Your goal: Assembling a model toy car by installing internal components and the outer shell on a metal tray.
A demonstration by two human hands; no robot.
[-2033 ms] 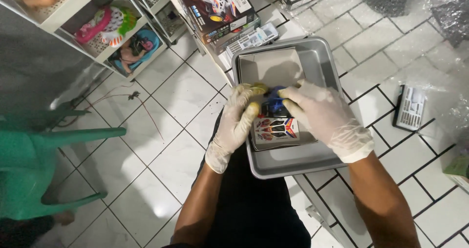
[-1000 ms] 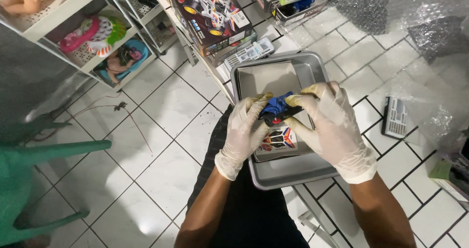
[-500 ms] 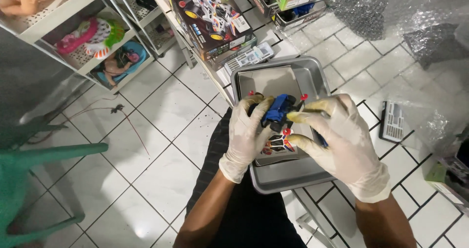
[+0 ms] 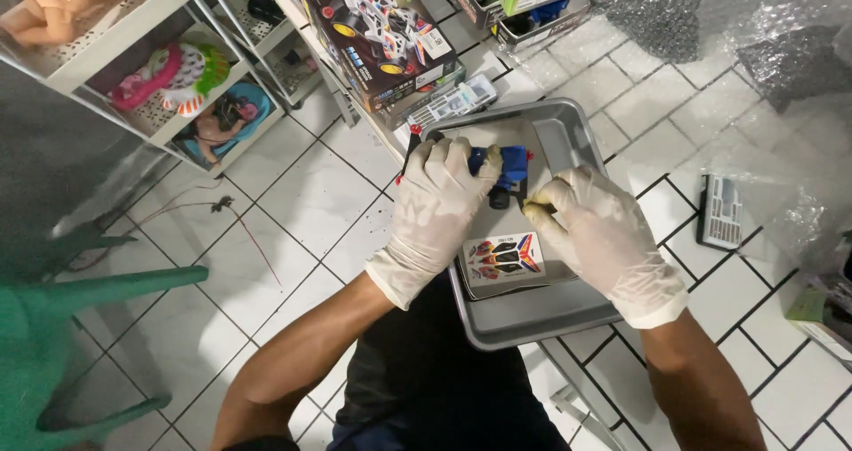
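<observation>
Both my hands wear white gloves and hover over a grey metal tray on my lap. My left hand is closed around a small blue toy car with black wheels and red parts, held above the tray. My right hand pinches a small yellowish piece at the car's right side. A sticker sheet with red, blue and black shapes lies flat in the tray under my hands.
A boxed toy car kit leans on white shelving at the top. Shelves at the upper left hold dolls and toys. A green plastic chair stands at left. Bubble wrap and a small packet lie on the tiled floor at right.
I have lifted the blue car higher over the tray, and my left hand now covers more of it. The sticker sheet has become fully visible below.
</observation>
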